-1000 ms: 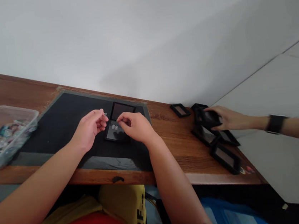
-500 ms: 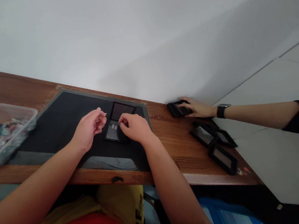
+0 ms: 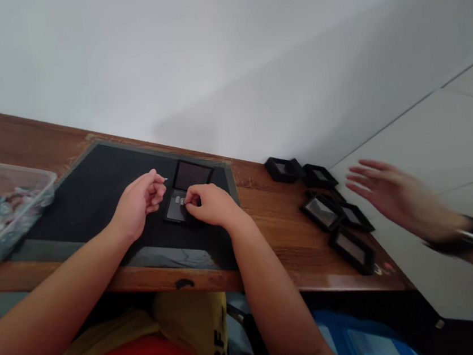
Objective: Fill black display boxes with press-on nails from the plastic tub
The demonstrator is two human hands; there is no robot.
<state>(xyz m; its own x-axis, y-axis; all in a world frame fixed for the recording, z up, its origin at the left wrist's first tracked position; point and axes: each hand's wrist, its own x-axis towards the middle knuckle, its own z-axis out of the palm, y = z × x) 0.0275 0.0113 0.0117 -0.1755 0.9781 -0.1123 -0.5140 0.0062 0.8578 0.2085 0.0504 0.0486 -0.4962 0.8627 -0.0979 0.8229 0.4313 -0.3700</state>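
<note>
Fingertips of my right hand [image 3: 210, 203] pinch a small pale piece down into the open black case [image 3: 179, 205] on the dark mat [image 3: 94, 199], my left hand [image 3: 140, 200] pinching another beside it, which I judge needs careful seating next.

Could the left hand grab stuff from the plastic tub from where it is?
Probably yes. The plastic tub sits open-topped on the person's left, and only bare black mat lies between it and the left hand.
</note>
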